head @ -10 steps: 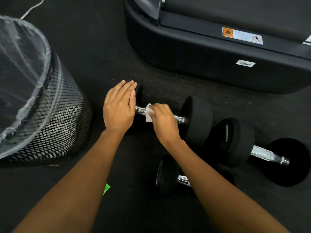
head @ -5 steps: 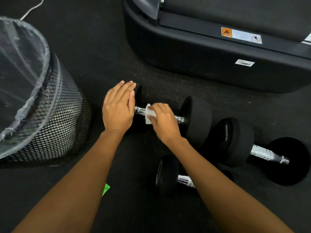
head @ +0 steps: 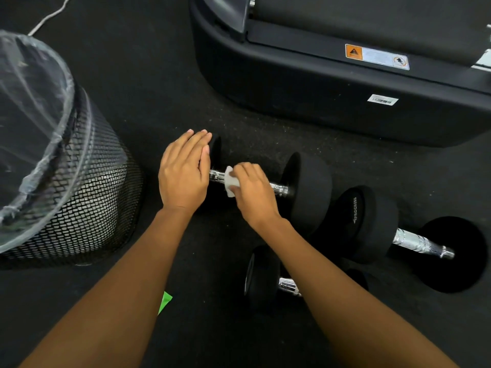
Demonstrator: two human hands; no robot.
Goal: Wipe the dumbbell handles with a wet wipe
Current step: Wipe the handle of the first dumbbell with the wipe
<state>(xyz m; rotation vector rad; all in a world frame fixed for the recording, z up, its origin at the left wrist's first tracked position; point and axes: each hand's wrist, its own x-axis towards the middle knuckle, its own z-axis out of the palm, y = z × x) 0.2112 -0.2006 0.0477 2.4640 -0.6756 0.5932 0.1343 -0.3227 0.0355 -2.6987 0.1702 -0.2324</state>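
A black dumbbell (head: 308, 189) with a chrome handle lies on the dark floor in the middle. My right hand (head: 253, 191) is closed around that handle with a white wet wipe (head: 229, 181) wrapped under the fingers. My left hand (head: 184, 172) rests flat, fingers together, on the dumbbell's left weight head, which it mostly covers. A second dumbbell (head: 372, 224) lies to the right with its chrome handle (head: 422, 244) bare. A third dumbbell (head: 261, 277) sits nearer me, partly hidden under my right forearm.
A black mesh waste bin (head: 79, 197) with a clear plastic liner stands at the left. A large black machine base (head: 332, 96) with warning labels fills the top right. A small green scrap (head: 164, 301) lies on the floor by my left forearm. A white cable (head: 50, 15) runs at top left.
My right hand with the wipe has shifted only slightly along the handle. My left hand has stayed on the weight head.
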